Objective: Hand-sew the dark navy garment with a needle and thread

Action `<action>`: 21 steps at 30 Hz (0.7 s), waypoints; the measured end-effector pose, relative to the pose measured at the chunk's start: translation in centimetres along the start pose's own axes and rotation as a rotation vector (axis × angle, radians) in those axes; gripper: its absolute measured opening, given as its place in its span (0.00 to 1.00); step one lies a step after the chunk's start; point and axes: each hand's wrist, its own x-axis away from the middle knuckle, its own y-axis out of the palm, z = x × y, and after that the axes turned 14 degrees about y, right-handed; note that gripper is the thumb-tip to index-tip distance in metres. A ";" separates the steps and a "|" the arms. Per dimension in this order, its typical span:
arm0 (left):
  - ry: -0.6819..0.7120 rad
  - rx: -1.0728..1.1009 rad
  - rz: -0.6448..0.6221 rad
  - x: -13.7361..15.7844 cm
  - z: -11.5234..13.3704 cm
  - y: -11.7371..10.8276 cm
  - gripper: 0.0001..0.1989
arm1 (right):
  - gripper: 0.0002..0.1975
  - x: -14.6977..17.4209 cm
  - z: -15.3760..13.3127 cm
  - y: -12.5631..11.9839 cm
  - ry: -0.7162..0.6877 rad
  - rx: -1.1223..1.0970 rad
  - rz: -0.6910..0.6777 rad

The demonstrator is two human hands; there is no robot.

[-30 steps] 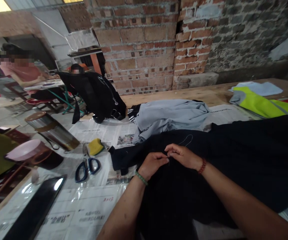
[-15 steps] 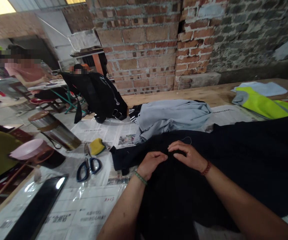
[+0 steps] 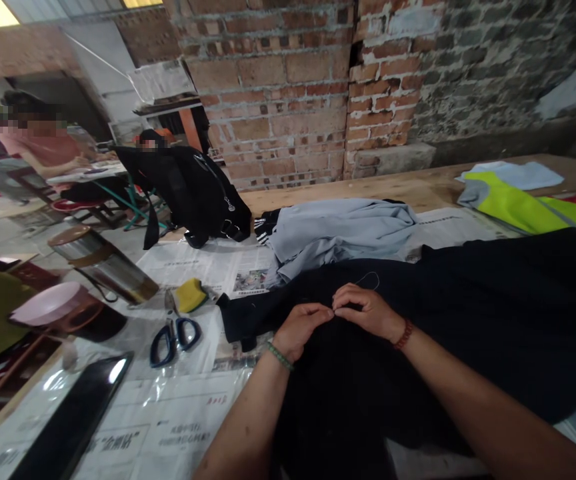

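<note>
A dark navy garment (image 3: pixel 468 307) is spread over the table in front of me. My left hand (image 3: pixel 299 328) is closed in a pinch on the dark cloth, a green beaded bracelet at its wrist. My right hand (image 3: pixel 365 312), with a reddish bracelet, meets it fingertip to fingertip, thumb and forefinger pinched together. Whatever sits between the right fingertips is too small to make out. Just above that hand, a thin pale thread (image 3: pixel 377 275) curves in a loop over the garment.
Left of the garment lie blue-handled scissors (image 3: pixel 174 340), a yellow sponge (image 3: pixel 190 295) and a black phone-like slab (image 3: pixel 73 420). A steel flask (image 3: pixel 103 263), a lidded cup (image 3: pixel 71 310), a black bag (image 3: pixel 198 197) and grey clothing (image 3: pixel 338 230) stand or lie around. Another person (image 3: pixel 43 147) sits far left.
My right hand has come down and left, closing its fingers against my left fingertips. The left hand stays pinched in nearly the same place. The whole view has shifted slightly.
</note>
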 end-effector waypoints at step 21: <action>-0.018 -0.062 -0.015 -0.3 -0.1 0.0 0.07 | 0.03 -4.3 -2.5 -3.9 0.620 -0.961 -0.388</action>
